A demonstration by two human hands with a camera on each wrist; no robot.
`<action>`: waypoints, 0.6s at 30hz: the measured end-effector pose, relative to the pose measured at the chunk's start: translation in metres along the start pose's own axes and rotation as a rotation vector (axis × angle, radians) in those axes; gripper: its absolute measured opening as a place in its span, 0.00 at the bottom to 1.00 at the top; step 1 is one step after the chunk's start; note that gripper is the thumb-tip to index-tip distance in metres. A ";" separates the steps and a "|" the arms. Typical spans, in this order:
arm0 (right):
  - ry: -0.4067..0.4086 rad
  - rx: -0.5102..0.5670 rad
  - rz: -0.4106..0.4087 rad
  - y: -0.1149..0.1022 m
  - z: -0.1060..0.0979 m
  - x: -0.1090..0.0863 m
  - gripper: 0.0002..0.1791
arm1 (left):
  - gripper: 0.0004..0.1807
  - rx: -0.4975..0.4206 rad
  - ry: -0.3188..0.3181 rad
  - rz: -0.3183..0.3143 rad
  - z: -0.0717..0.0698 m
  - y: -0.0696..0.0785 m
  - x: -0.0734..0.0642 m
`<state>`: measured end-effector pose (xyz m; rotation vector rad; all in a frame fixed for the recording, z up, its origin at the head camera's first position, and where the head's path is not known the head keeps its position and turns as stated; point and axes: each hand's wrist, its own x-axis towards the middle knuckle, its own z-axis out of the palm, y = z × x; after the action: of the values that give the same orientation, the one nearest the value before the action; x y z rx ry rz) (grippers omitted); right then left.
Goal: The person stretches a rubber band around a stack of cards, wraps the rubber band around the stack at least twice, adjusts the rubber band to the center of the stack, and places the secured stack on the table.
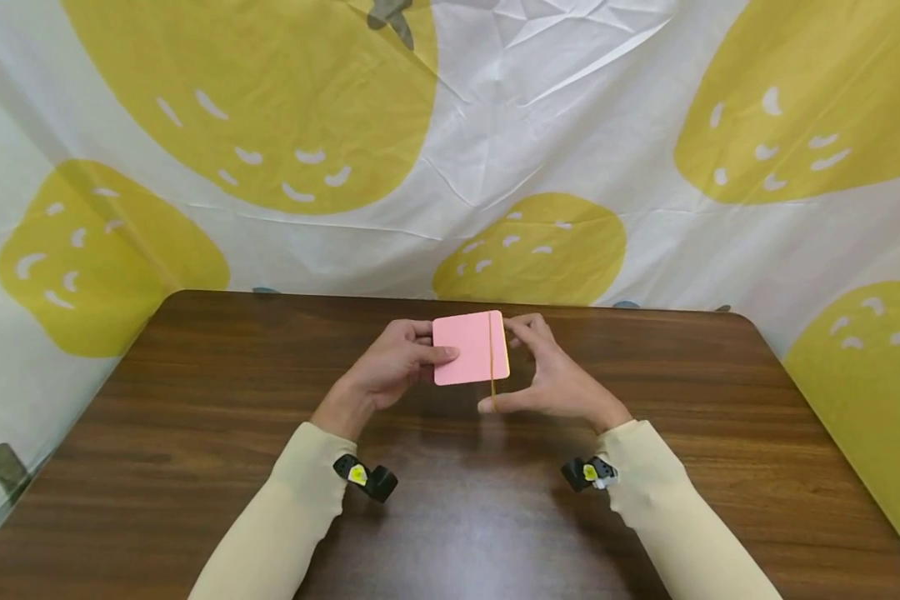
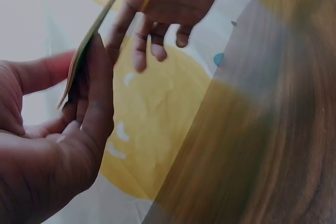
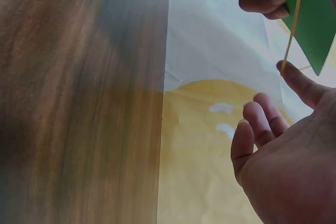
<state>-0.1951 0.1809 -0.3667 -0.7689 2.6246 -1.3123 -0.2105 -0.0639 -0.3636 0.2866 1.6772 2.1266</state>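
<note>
Hands: 2, L hand [image 1: 393, 367] + R hand [image 1: 558, 379].
Card [image 1: 468, 342]: 1, poss. a few layers, edge blurry; pink front, green back, rounded corners; held up above table [image 1: 195, 433], btwn hands.
Band [image 1: 492, 358]: 1, thin, yellowish, across card's R side, stretched past bottom edge.
L grip: pinches card's L side, thumb in front, fingers behind.
R grip: thumb + forefinger spread wide, band taut over thumb.
</note>
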 end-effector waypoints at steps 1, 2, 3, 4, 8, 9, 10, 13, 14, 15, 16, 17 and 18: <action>-0.005 0.003 -0.004 0.000 0.001 -0.002 0.54 | 0.18 -0.008 0.021 0.004 0.000 0.001 0.000; -0.011 0.006 -0.010 0.000 0.001 -0.003 0.53 | 0.18 -0.016 0.046 0.006 0.001 0.001 0.001; -0.015 0.005 -0.019 0.000 0.002 -0.005 0.52 | 0.18 -0.026 0.072 0.006 0.001 0.002 0.001; -0.020 0.001 -0.030 0.001 0.002 -0.007 0.51 | 0.18 -0.032 0.096 0.004 0.001 0.003 0.002; -0.044 -0.012 -0.074 0.001 0.004 -0.015 0.44 | 0.18 -0.062 0.188 -0.023 0.000 0.003 0.005; -0.052 -0.022 -0.085 0.000 0.005 -0.018 0.41 | 0.17 -0.071 0.211 -0.032 0.000 0.002 0.006; -0.060 -0.027 -0.097 -0.001 0.005 -0.020 0.38 | 0.17 -0.081 0.232 -0.041 -0.001 0.002 0.007; -0.072 -0.033 -0.161 -0.006 0.007 -0.025 0.27 | 0.17 -0.113 0.297 -0.062 -0.002 0.000 0.010; -0.075 -0.038 -0.191 -0.007 0.007 -0.027 0.25 | 0.17 -0.121 0.316 -0.067 -0.002 0.000 0.011; -0.077 -0.039 -0.221 -0.009 0.008 -0.028 0.23 | 0.16 -0.128 0.331 -0.073 -0.002 0.000 0.012; -0.080 -0.030 -0.256 -0.011 0.008 -0.029 0.22 | 0.16 -0.134 0.345 -0.078 -0.002 0.000 0.012; -0.081 -0.023 -0.292 -0.012 0.008 -0.030 0.20 | 0.15 -0.141 0.359 -0.084 -0.002 0.000 0.013; -0.080 -0.012 -0.323 -0.014 0.008 -0.030 0.19 | 0.14 -0.149 0.372 -0.088 -0.001 0.000 0.012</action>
<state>-0.1610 0.1828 -0.3646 -1.2628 2.5235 -1.3034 -0.2222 -0.0597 -0.3650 -0.2384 1.6709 2.3275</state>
